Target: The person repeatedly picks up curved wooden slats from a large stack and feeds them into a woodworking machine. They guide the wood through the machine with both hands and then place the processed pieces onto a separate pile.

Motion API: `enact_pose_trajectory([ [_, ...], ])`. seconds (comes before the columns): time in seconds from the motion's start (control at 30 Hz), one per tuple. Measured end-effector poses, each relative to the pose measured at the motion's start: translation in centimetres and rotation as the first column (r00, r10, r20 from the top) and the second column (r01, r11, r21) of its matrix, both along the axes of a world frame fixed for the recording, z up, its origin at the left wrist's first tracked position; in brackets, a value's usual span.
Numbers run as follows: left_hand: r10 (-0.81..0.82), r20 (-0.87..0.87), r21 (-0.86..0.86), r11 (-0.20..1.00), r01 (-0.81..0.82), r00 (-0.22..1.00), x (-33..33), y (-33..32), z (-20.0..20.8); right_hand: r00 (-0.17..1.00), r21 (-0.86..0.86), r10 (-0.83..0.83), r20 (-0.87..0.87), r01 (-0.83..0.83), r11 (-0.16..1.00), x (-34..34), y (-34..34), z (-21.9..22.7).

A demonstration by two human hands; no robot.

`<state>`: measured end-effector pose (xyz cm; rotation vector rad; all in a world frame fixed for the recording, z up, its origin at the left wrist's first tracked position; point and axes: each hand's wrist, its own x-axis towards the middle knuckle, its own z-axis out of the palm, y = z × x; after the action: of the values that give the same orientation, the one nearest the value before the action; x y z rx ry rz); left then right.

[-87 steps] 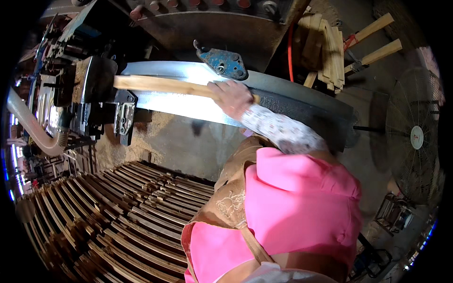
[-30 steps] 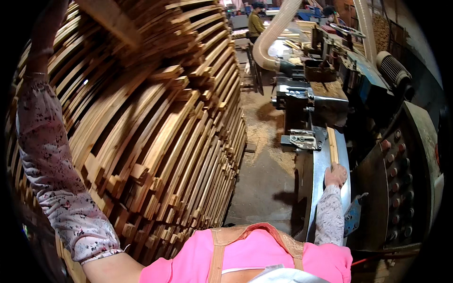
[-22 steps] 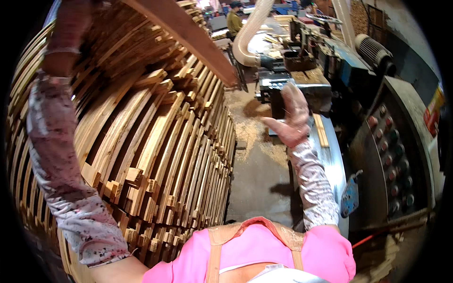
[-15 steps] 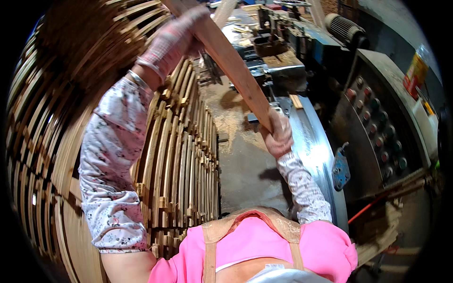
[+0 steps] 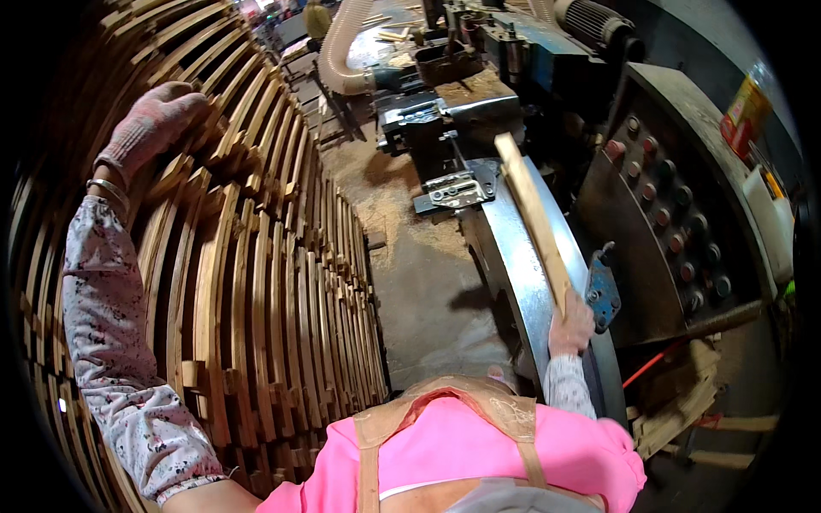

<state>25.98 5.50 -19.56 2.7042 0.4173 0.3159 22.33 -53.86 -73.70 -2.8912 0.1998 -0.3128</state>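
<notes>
Pink top under tan apron straps; floral white sleeves — knit pink glove [image 5: 154, 120], silver bracelet [image 5: 109, 190] on the left.

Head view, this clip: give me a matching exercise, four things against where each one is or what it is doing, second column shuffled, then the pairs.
Things:
1. left hand
2. right hand
3. wooden slat
4. dust hose

Places or states:
A. lying along the curved metal guide, one end toward the machine
B. gloved, resting on the stack of curved wooden pieces
C. pale and ribbed, bending down into the machine at the top of the picture
D. gripping the near end of the slat

Pairs: 1-B, 2-D, 3-A, 4-C
</notes>
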Motion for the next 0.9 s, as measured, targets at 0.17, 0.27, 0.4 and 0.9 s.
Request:
enact_pose_trajectory([
  [0.17,0.185,-0.035,0.384,0.910,-0.158,0.982,-5.2,1.4,2.7,0.940,0.171,0.052,0.337,-0.115,0.979,17.2,5.4,-4.0],
  [0.27,0.225,-0.083,0.575,0.807,-0.137,0.971,-8.5,5.0,3.0,0.974,0.222,0.034,0.226,-0.086,0.971,22.1,7.2,-2.3],
  [0.4,0.534,-0.225,0.628,0.719,-0.298,0.815,-12.1,6.1,1.7,0.974,0.348,0.046,0.222,-0.123,0.929,16.3,6.7,-1.9],
  [0.9,0.669,-0.184,0.790,0.536,-0.296,0.721,-17.3,12.4,-4.2,1.000,-0.041,-0.020,0.000,0.020,0.999,-9.1,-3.2,0.6],
])
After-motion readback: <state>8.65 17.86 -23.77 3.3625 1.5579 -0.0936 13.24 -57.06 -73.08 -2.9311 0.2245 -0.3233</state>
